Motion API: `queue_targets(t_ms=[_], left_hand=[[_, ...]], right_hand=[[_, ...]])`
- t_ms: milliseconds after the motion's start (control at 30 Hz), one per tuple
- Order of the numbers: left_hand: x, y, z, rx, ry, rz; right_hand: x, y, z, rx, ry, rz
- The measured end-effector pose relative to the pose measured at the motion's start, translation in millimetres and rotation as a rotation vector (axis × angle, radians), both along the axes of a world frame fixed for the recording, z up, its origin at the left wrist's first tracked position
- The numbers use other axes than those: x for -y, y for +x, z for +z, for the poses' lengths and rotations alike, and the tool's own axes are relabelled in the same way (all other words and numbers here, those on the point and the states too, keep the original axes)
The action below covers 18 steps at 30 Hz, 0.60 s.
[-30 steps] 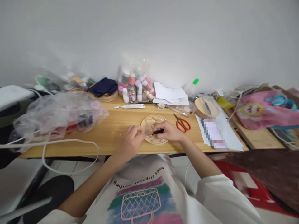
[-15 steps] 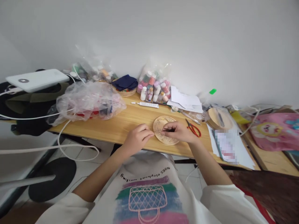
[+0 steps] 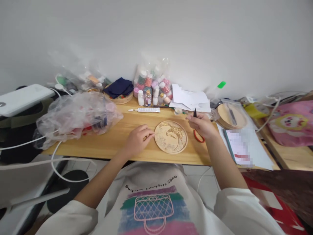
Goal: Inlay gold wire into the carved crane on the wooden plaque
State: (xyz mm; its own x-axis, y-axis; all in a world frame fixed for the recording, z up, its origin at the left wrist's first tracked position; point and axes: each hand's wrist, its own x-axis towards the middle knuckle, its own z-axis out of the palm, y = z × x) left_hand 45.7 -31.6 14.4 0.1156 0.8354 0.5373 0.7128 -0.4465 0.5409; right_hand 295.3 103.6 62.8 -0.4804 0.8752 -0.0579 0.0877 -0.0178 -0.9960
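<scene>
A round wooden disc (image 3: 182, 143) with a golden bird-like design and fine lines lies flat on the table. My left hand (image 3: 140, 141) is at its left edge, thumb and fingers pinched together. Something thin seems to run from those fingertips over the disc, too fine to name. To the right of the disc, my right hand (image 3: 202, 125) is raised and closed around black tweezers (image 3: 195, 113), their tips pointing up. Partly behind that hand is the red handle of scissors (image 3: 199, 137).
Behind the disc lie a white tube (image 3: 148, 110), small bottles (image 3: 148, 98), a bag of coloured jars and white papers (image 3: 190, 98). A crumpled plastic bag (image 3: 78, 112) sits left. On the right are a round wooden piece (image 3: 226, 120) and a phone-like item (image 3: 238, 148) on paper.
My right hand has lifted away from the disc to the right, and the tweezers now point upward. The left hand has drawn slightly left, leaving the design uncovered. The view has shifted a little.
</scene>
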Motion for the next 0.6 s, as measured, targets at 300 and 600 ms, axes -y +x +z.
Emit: queue_targets(t_ms=[300, 600], left_hand=[[-68.0, 4.7, -7.2, -0.062, -0.08, -0.044], [-98.4, 1.0, -25.1, -0.03, -0.136, -0.1]], right_hand=[[-32.9, -13.6, -14.6, -0.118, -0.054, 0.11], [-31.4, -10.8, -24.2, 0.1, 0.001, 0.405]])
